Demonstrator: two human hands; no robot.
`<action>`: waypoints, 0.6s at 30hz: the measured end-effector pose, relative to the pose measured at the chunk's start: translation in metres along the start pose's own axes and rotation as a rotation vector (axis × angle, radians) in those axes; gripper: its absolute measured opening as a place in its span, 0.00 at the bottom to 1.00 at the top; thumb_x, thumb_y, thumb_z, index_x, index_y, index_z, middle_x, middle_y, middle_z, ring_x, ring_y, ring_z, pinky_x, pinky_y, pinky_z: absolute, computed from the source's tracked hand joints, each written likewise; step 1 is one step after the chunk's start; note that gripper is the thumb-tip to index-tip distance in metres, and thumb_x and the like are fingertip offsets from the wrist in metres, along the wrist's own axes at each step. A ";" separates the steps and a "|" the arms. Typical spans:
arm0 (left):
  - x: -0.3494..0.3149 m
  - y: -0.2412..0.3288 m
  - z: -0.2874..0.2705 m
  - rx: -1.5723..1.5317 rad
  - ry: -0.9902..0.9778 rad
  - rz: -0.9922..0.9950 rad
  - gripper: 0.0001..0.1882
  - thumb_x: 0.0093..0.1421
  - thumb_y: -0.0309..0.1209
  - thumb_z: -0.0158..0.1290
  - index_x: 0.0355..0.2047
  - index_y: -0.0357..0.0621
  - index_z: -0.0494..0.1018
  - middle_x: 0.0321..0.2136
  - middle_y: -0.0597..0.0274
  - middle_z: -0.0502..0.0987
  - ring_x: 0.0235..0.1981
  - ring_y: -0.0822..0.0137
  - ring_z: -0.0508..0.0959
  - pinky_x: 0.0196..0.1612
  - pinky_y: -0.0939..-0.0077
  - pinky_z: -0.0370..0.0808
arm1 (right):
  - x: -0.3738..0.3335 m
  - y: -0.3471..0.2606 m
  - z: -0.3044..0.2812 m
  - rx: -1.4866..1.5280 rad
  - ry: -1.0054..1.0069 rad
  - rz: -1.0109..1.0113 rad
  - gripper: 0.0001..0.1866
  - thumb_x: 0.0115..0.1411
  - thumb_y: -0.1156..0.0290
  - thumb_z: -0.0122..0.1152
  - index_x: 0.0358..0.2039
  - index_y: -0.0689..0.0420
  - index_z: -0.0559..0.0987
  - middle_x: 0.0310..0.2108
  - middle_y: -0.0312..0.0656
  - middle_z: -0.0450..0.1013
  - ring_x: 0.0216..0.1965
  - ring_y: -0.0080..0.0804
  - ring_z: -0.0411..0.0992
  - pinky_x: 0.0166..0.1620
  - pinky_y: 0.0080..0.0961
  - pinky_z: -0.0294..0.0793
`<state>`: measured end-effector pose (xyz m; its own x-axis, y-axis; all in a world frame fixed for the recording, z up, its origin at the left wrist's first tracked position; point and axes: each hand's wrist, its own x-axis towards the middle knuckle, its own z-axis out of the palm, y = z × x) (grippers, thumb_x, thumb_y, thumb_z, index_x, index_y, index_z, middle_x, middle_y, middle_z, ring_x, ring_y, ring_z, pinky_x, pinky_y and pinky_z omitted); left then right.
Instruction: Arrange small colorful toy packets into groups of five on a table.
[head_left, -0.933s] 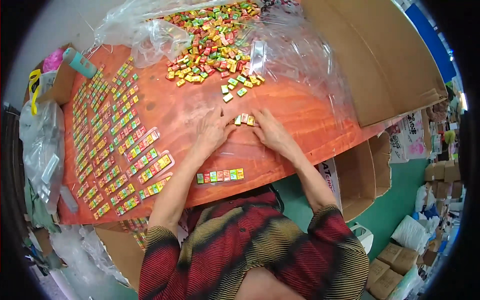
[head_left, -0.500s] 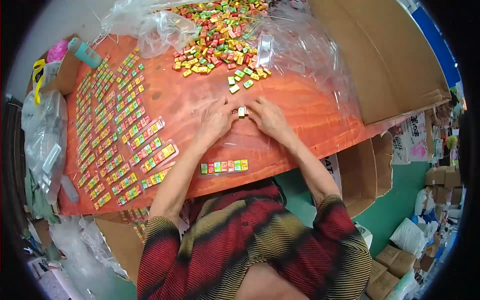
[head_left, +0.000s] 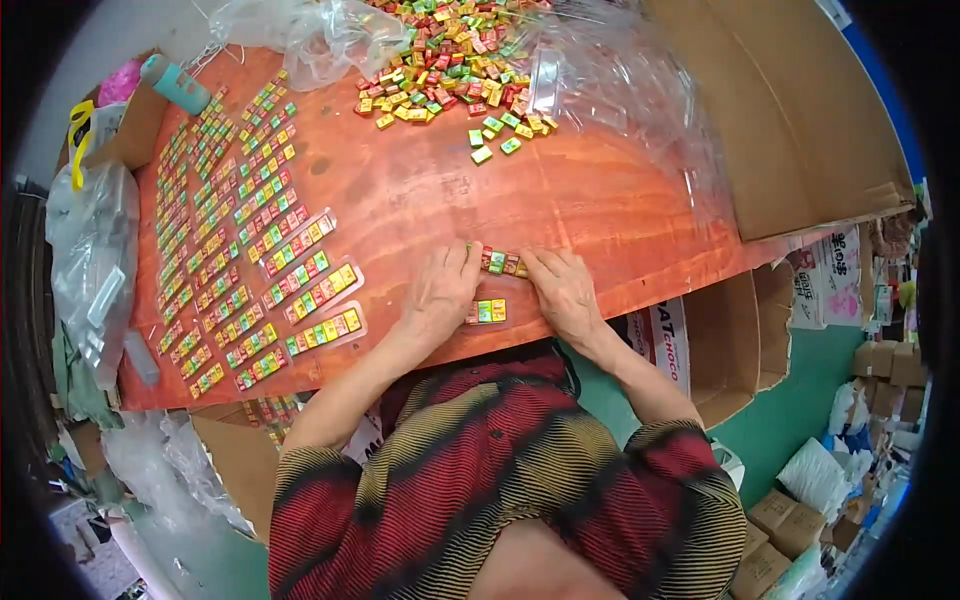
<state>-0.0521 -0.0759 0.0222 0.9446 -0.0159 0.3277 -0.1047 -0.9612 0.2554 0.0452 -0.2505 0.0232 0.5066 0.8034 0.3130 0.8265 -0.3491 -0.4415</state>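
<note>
A short row of small red, green and yellow boxes (head_left: 503,263) lies between my hands on the orange tabletop. My left hand (head_left: 445,290) has its fingers pressed against the row's left end, and my right hand (head_left: 563,290) presses the right end. Some of the boxes are covered by my fingers. Nearer to me, a second row of the same boxes (head_left: 490,311) sits in front of the first, its left part hidden behind my left hand.
Many filled rows of boxes (head_left: 262,235) cover the table's left side. A heap of loose boxes (head_left: 450,65) lies at the far middle, beside clear plastic trays (head_left: 610,80). A large cardboard box (head_left: 800,120) stands at right. A teal bottle (head_left: 178,85) is far left.
Both hands have moved toward me, carrying the boxes between them close to the near row. More boxes now show between my fingers, and my left hand covers part of the near row.
</note>
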 end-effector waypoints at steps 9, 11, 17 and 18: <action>-0.006 0.007 -0.006 -0.075 0.001 -0.082 0.23 0.49 0.29 0.52 0.45 0.32 0.65 0.45 0.44 0.65 0.40 0.53 0.69 0.40 0.64 0.69 | -0.015 -0.008 0.004 -0.017 0.011 0.104 0.22 0.51 0.70 0.55 0.48 0.61 0.68 0.51 0.47 0.63 0.55 0.45 0.57 0.56 0.45 0.51; -0.008 0.005 -0.010 -0.017 0.031 -0.100 0.24 0.49 0.30 0.52 0.46 0.33 0.65 0.46 0.44 0.65 0.41 0.51 0.68 0.41 0.62 0.68 | -0.005 -0.014 -0.002 -0.121 -0.034 0.081 0.27 0.52 0.67 0.55 0.52 0.61 0.64 0.54 0.47 0.60 0.59 0.46 0.52 0.58 0.50 0.44; -0.013 0.003 -0.009 0.099 0.015 -0.127 0.24 0.48 0.29 0.53 0.46 0.33 0.64 0.47 0.44 0.65 0.47 0.49 0.66 0.45 0.57 0.64 | 0.011 -0.025 0.018 -0.083 -0.265 -0.033 0.32 0.53 0.60 0.52 0.55 0.62 0.59 0.58 0.49 0.54 0.60 0.46 0.49 0.59 0.54 0.39; -0.014 0.002 -0.008 0.126 -0.022 -0.102 0.24 0.49 0.31 0.52 0.46 0.32 0.64 0.48 0.42 0.63 0.47 0.48 0.66 0.44 0.57 0.64 | 0.012 -0.024 0.018 -0.081 -0.266 -0.034 0.32 0.53 0.60 0.52 0.55 0.62 0.59 0.58 0.49 0.54 0.60 0.46 0.49 0.59 0.54 0.39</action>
<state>-0.0685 -0.0757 0.0254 0.9551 0.0791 0.2857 0.0308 -0.9850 0.1699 0.0265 -0.2243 0.0229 0.4044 0.9101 0.0898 0.8646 -0.3484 -0.3621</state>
